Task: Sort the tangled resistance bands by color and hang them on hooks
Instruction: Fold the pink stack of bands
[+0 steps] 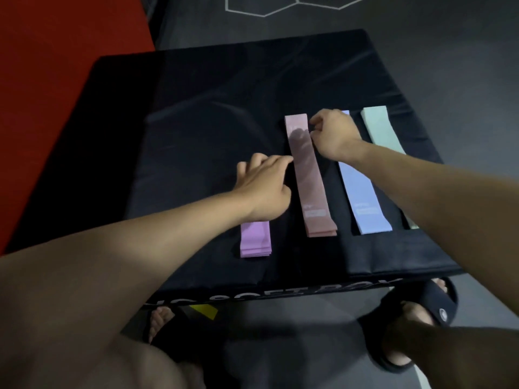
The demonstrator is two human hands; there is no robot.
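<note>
Four soft bands lie sorted. My right hand (332, 133) pinches the pink band (307, 175) by its top edge; left hand (264, 186) fingers touch its side, uncurled. Limp, light.

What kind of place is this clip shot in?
Probably a gym: resistance bands lie on a black soft box, with dark floor matting marked in white lines and a red mat beside it.

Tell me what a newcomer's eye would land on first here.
Four pastel bands lie in parallel strips on the black soft box: purple band at left, then pink band, blue band and mint band. The left hand touches the pink band's left edge; the right hand pinches its far right edge.
</note>
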